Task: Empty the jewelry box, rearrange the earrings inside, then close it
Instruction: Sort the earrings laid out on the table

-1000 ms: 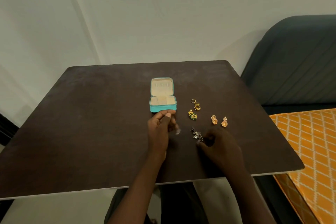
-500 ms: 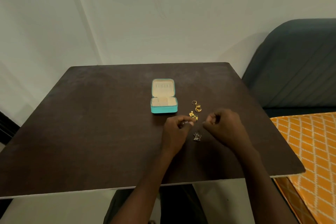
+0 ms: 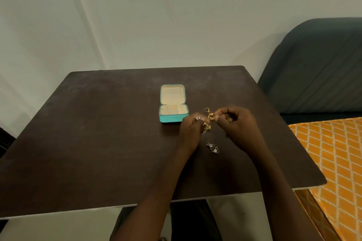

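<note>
The teal jewelry box [image 3: 173,119] stands open mid-table, its cream compartments bare and its lid [image 3: 172,93] laid back. Just right of it, my left hand [image 3: 190,133] pinches a small clear-stone earring [image 3: 198,117] at its fingertips. My right hand [image 3: 238,123] is curled shut, with its fingertips beside the gold hoop earrings [image 3: 209,113]; I see nothing in it. A gold and green earring [image 3: 207,126] lies between my hands. Two dark triangle earrings [image 3: 213,148] lie nearer to me. The orange pair is hidden.
The dark brown table [image 3: 98,143] fills the view, with a pale wall behind it. A grey padded seat back [image 3: 317,68] and an orange patterned cushion [image 3: 337,158] are at the right, past the table's edge.
Both hands moved up toward the gold earrings. My right hand left the triangle earrings and curled shut, covering the spot where the orange pair lay. My left hand shifted right, away from the box front.
</note>
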